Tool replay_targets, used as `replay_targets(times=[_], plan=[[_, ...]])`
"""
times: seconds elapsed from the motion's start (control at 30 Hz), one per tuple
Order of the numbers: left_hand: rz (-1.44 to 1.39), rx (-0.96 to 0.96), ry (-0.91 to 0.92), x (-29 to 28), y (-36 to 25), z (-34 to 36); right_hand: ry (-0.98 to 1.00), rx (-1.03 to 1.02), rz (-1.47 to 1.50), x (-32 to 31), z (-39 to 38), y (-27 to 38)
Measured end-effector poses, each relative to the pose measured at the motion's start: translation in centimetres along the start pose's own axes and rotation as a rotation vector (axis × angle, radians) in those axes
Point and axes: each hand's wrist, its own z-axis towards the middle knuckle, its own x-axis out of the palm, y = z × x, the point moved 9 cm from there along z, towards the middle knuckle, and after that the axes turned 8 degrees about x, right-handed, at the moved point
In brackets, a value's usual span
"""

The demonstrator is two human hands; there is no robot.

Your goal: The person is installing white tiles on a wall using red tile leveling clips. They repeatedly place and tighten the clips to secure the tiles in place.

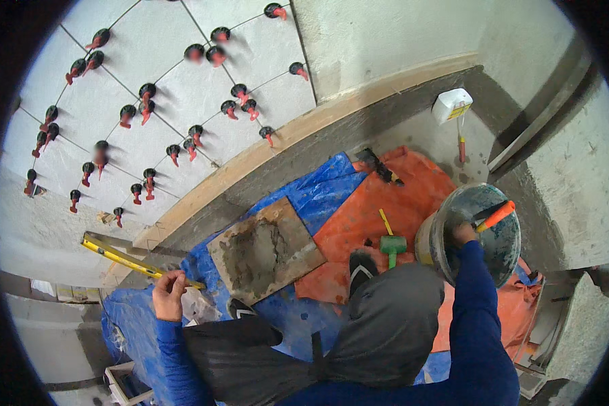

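Note:
My right hand (464, 233) is down inside a large, mortar-smeared bucket (511, 260); its fingers are blurred and hidden. Next to it, the orange handle (497, 215) of a dark tool juts over the far right of the bucket. Whether I grip that tool cannot be made out. My left hand (169, 296) is held up over the left side with fingers curled together. Behind it lies a yellow spirit level (118, 258), and I cannot tell whether the hand touches it. A board (267, 250) smeared with grey mortar lies before my feet.
Pale wall tiles (172, 40) carry several black-and-red leveling clips. A green-headed mallet (393, 245) lies on the orange tarp (331, 237), beside the blue tarp (318, 183). A dark scraper-like tool (382, 168) is beyond. A white container (452, 106) stands by the far wall.

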Motion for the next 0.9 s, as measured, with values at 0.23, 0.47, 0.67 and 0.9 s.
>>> replay_targets(times=[0.23,0.47,0.67,0.9], plan=[[0.123,0.163,0.007,0.8,-2.3,-0.6,0.243,0.684,1.284,-1.0,-3.6,-4.0],[0.027,0.288,-0.019,1.1,-5.4,-1.2,-0.519,0.695,0.665,-20.5,-10.6,-4.3],[-0.002,0.607,0.04,4.9,-16.4,-1.7,0.061,-0.1,2.101,-34.3,-13.6,13.6],[-0.352,0.673,0.316,13.1,-25.2,-3.5,0.531,-0.601,1.701,-47.7,-19.6,35.6]])
